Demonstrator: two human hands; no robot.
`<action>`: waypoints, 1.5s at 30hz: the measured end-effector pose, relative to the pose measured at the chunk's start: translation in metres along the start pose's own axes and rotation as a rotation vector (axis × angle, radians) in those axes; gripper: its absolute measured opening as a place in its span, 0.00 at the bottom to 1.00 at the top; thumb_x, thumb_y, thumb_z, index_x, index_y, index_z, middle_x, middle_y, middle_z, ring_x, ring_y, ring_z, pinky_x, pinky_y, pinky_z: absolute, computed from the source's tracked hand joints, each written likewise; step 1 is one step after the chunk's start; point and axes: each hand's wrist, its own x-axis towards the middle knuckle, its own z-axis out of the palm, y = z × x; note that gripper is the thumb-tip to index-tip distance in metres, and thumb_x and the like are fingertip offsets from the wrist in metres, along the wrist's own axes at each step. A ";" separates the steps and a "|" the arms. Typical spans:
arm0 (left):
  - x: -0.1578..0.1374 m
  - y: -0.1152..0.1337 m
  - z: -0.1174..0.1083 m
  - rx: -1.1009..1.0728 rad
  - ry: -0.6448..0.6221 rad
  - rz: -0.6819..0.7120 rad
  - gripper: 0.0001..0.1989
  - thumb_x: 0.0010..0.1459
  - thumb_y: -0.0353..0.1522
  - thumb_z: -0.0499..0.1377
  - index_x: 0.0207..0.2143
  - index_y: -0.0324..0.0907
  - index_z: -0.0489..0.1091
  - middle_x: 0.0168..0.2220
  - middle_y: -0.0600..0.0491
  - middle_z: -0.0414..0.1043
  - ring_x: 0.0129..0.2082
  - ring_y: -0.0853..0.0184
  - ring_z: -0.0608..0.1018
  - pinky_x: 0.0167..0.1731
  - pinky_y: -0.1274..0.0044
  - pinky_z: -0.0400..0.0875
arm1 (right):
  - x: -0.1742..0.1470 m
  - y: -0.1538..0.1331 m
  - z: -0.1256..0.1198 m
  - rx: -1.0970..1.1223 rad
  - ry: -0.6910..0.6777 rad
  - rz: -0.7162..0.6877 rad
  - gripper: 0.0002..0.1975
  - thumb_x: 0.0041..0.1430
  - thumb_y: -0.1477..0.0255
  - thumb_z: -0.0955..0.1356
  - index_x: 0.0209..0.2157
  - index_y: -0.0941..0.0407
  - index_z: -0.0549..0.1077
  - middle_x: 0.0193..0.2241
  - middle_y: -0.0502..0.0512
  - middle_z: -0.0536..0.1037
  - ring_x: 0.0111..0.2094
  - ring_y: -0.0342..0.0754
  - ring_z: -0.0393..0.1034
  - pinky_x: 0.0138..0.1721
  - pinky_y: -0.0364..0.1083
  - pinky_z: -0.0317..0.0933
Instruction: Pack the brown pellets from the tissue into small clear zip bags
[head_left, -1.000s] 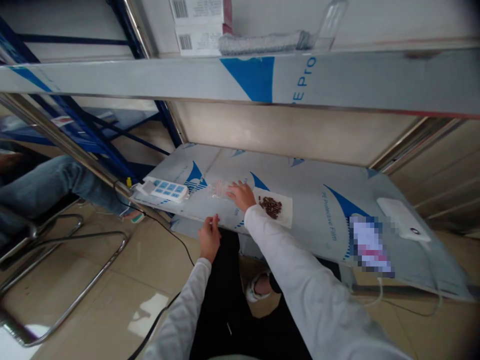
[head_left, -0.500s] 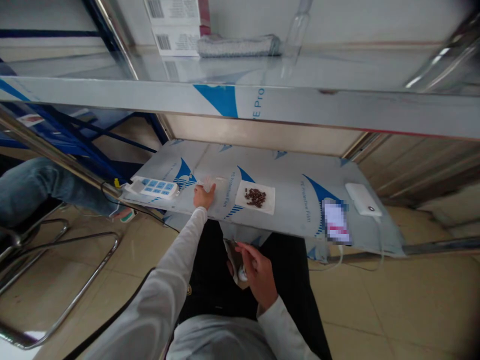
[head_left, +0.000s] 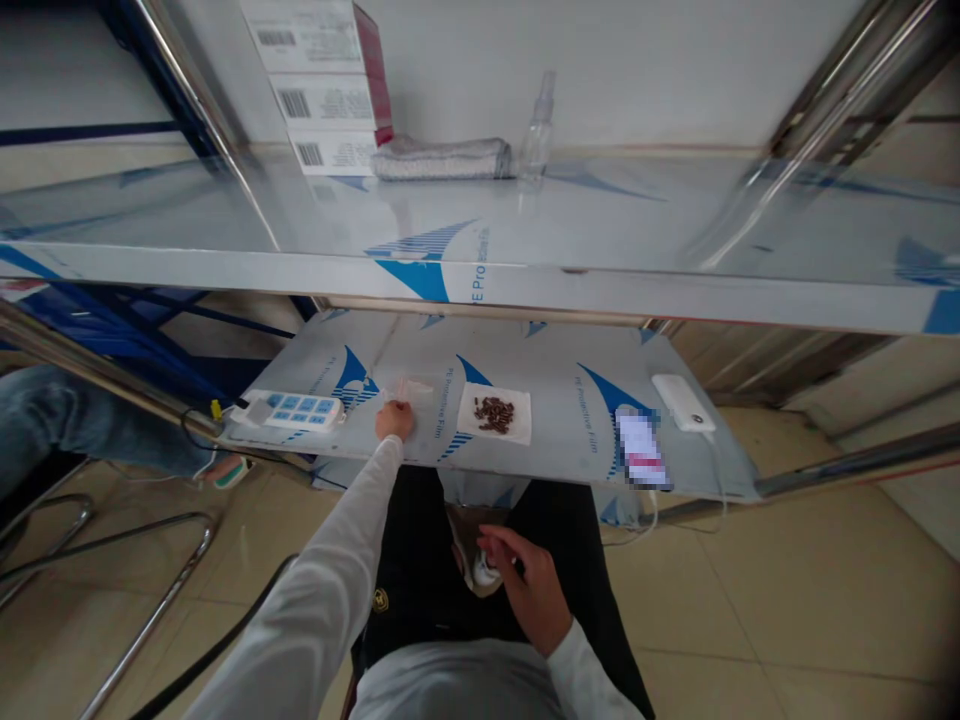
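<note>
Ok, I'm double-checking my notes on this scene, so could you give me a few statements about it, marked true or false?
1. The left hand is beside the clear plastic. True.
2. The brown pieces lie directly on the lower shelf. False: a white sheet is under the brown pieces.
3. The right hand rests on the upper shelf. False: the right hand is over the lap.
4. A grey towel lies between boxes and a spray bottle. True.

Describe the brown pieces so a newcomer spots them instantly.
Below the upper shelf runs a lower shelf with blue markings. Near its middle lies a white sheet. On it sit the brown pieces, the only dark, loose heap there.
</note>
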 end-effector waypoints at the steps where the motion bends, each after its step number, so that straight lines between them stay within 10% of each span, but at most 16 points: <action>1: -0.002 0.001 -0.001 -0.021 0.018 0.014 0.18 0.60 0.37 0.56 0.51 0.39 0.64 0.50 0.47 0.67 0.45 0.62 0.73 0.43 0.65 0.72 | 0.002 0.000 0.000 -0.005 -0.005 -0.005 0.17 0.62 0.60 0.61 0.41 0.52 0.77 0.36 0.56 0.81 0.37 0.52 0.77 0.41 0.49 0.70; 11: -0.049 0.021 -0.017 -0.451 0.230 0.219 0.09 0.58 0.32 0.51 0.39 0.37 0.67 0.45 0.41 0.73 0.47 0.61 0.76 0.49 0.68 0.67 | 0.005 0.016 0.001 0.114 -0.035 0.116 0.21 0.60 0.55 0.62 0.40 0.54 0.77 0.35 0.58 0.81 0.35 0.53 0.77 0.37 0.50 0.71; 22: -0.199 0.010 -0.004 -1.054 -0.390 0.184 0.13 0.52 0.40 0.59 0.26 0.42 0.59 0.33 0.51 0.78 0.33 0.65 0.79 0.37 0.73 0.73 | 0.091 -0.021 0.002 0.662 0.207 0.222 0.22 0.50 0.55 0.70 0.40 0.58 0.78 0.36 0.57 0.81 0.38 0.53 0.76 0.38 0.50 0.70; 30: -0.212 0.004 -0.014 -0.565 0.044 0.246 0.13 0.52 0.42 0.60 0.32 0.41 0.67 0.30 0.52 0.72 0.29 0.68 0.73 0.30 0.77 0.68 | 0.068 -0.012 0.010 0.393 0.324 0.018 0.11 0.54 0.64 0.70 0.37 0.54 0.80 0.37 0.54 0.81 0.41 0.53 0.76 0.47 0.52 0.68; 37: -0.220 0.023 -0.021 -0.767 -0.295 0.223 0.13 0.52 0.41 0.60 0.31 0.40 0.73 0.30 0.51 0.77 0.30 0.66 0.77 0.31 0.77 0.71 | 0.061 -0.009 0.003 0.004 0.211 -0.237 0.13 0.60 0.72 0.64 0.44 0.48 0.77 0.42 0.54 0.79 0.46 0.51 0.72 0.50 0.52 0.66; 45: -0.207 0.010 -0.013 -0.875 -0.419 0.065 0.12 0.42 0.39 0.66 0.25 0.39 0.76 0.26 0.51 0.78 0.27 0.65 0.78 0.30 0.76 0.72 | 0.054 -0.006 0.001 0.040 0.139 -0.151 0.15 0.55 0.67 0.69 0.45 0.51 0.77 0.43 0.56 0.79 0.45 0.52 0.73 0.49 0.51 0.67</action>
